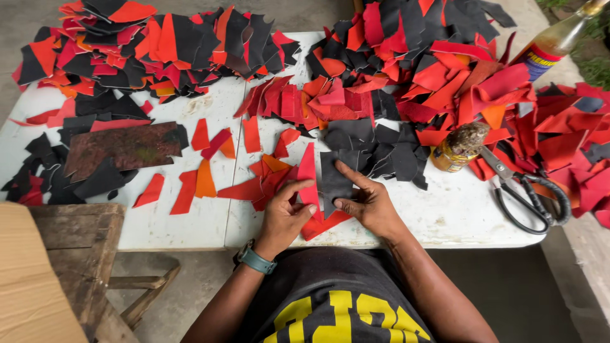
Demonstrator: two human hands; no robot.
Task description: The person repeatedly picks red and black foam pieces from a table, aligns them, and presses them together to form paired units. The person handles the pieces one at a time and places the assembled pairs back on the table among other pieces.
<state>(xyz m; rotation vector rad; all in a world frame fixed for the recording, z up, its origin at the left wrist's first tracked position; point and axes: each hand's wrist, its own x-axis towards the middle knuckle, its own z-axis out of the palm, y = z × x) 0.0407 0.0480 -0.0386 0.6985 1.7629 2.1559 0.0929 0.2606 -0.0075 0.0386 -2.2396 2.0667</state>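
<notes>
My left hand (284, 214) rests at the near edge of the white table (190, 222), its fingers pressing on a red leather strip (308, 181). My right hand (366, 202) lies beside it, forefinger stretched over a black leather piece (333, 179) that overlaps the red strip. Under both hands sits another red scrap (321, 223). A watch is on my left wrist.
Heaps of red, orange and black leather scraps (445, 70) cover the far half of the table. Black-handled scissors (527, 194) and a small glue tin (459, 148) lie to the right, a bottle (553, 41) at the far right, a dark brown slab (124, 147) left, a wooden stool (82, 248) below.
</notes>
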